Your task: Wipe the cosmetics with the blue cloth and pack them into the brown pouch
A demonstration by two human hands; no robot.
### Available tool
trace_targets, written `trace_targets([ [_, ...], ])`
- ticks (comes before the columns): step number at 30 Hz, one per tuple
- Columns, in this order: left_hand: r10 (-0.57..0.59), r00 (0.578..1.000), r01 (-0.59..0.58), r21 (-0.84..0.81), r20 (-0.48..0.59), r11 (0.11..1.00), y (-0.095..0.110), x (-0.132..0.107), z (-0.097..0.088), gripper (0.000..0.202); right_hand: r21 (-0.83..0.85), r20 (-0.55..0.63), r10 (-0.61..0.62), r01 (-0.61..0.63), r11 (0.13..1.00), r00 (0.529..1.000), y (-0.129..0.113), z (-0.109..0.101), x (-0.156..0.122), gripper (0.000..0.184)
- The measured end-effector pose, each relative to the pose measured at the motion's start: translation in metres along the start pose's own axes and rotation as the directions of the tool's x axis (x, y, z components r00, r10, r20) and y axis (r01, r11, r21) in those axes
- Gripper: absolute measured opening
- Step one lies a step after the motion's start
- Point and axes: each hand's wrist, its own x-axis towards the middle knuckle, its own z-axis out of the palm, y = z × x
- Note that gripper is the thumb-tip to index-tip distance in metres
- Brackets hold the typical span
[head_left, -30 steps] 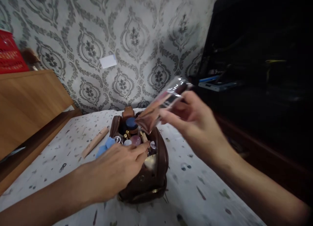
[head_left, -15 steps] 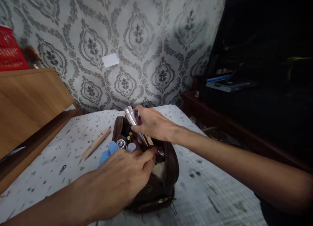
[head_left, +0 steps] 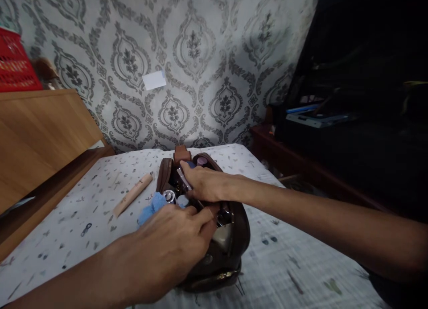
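A brown leather pouch [head_left: 234,237] stands open on the patterned bed cover, packed with several small cosmetic jars and tubes. My right hand [head_left: 203,184] reaches into its mouth, fingers closed on a shiny pinkish tube [head_left: 184,179] that is mostly down among the other items. My left hand [head_left: 174,246] rests on the pouch's near rim, fingers curled and pressing on the opening's edge. A blue cloth or sponge [head_left: 150,207] pokes out at the pouch's left side.
A tan stick-shaped tube [head_left: 133,195] lies on the cover left of the pouch. A wooden headboard [head_left: 40,135] rises at left with a red crate [head_left: 15,68] above. Dark furniture with a bluish box [head_left: 314,118] stands at right.
My right hand has come down from mid-air with the shiny tube and pushed it into the pouch. My left hand has stayed on the pouch's near rim.
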Motion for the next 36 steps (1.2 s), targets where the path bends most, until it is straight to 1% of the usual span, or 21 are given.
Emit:
trace_targets([
  [2,0.003,1.0,-0.003,0.013,-0.012,1.0,0.001,-0.001,0.001,0.04,-0.007,-0.003,-0.031,0.031,0.999,1.0,0.0,-0.003,-0.001,0.063],
  [4,0.003,1.0,-0.003,0.02,-0.02,1.0,0.001,-0.001,0.001,0.04,-0.038,-0.021,-0.03,0.029,0.999,0.999,0.002,-0.004,-0.003,0.055],
  [6,0.007,0.999,-0.006,0.03,-0.034,1.0,0.001,-0.001,0.001,0.04,-0.09,-0.082,-0.015,0.008,0.996,0.997,0.005,-0.005,-0.004,0.049],
  [9,0.021,0.998,-0.018,0.049,-0.059,0.999,0.001,-0.001,0.002,0.036,-0.194,-0.206,-0.028,-0.013,0.981,0.978,0.01,-0.004,-0.006,0.044],
  [12,0.016,0.997,-0.011,0.062,-0.076,0.998,0.001,-0.001,0.003,0.029,-0.304,-0.233,-0.024,-0.05,0.951,0.972,0.009,0.0,-0.009,0.033],
  [15,0.0,0.998,0.003,0.049,-0.069,0.999,0.003,0.0,0.004,0.024,-0.409,-0.281,-0.058,-0.065,0.91,0.958,0.002,0.005,-0.012,0.036],
  [17,-0.017,1.0,0.018,0.05,-0.02,0.999,0.005,0.002,0.003,0.023,-0.478,-0.311,-0.131,-0.036,0.877,0.941,-0.003,0.005,-0.011,0.038],
  [19,-0.038,0.999,0.037,0.059,0.029,0.998,0.007,0.004,0.0,0.024,-0.539,-0.274,-0.251,0.068,0.839,0.928,-0.005,0.004,-0.006,0.028],
  [21,-0.05,0.998,0.047,0.059,0.048,0.997,0.008,0.004,-0.003,0.025,-0.565,-0.184,-0.375,0.214,0.797,0.909,-0.004,0.003,0.003,0.015],
  [22,-0.049,0.998,0.046,0.056,0.043,0.997,0.008,0.004,-0.004,0.024,-0.56,-0.145,-0.42,0.275,0.781,0.896,-0.003,0.003,0.009,0.015],
  [24,-0.04,0.999,0.039,0.052,0.027,0.998,0.009,0.003,-0.005,0.024,-0.53,-0.094,-0.452,0.34,0.777,0.887,-0.001,0.006,0.022,0.019],
  [27,-0.041,0.999,0.042,0.078,-0.015,0.996,0.009,0.0,-0.001,0.025,-0.502,-0.075,-0.451,0.357,0.788,0.889,0.001,0.014,0.039,0.019],
  [29,-0.045,0.998,0.05,0.102,-0.043,0.994,0.008,0.0,0.004,0.026,-0.503,-0.073,-0.468,0.373,0.78,0.881,0.002,0.019,0.048,0.019],
  [33,-0.033,0.996,0.043,0.115,-0.086,0.992,0.007,0.002,0.011,0.024,-0.501,-0.101,-0.508,0.398,0.769,0.855,0.007,0.025,0.058,0.019],
  [36,-0.032,0.992,0.046,0.118,-0.118,0.992,0.007,0.003,0.013,0.023,-0.485,-0.138,-0.499,0.381,0.787,0.856,0.008,0.028,0.064,0.02],
])
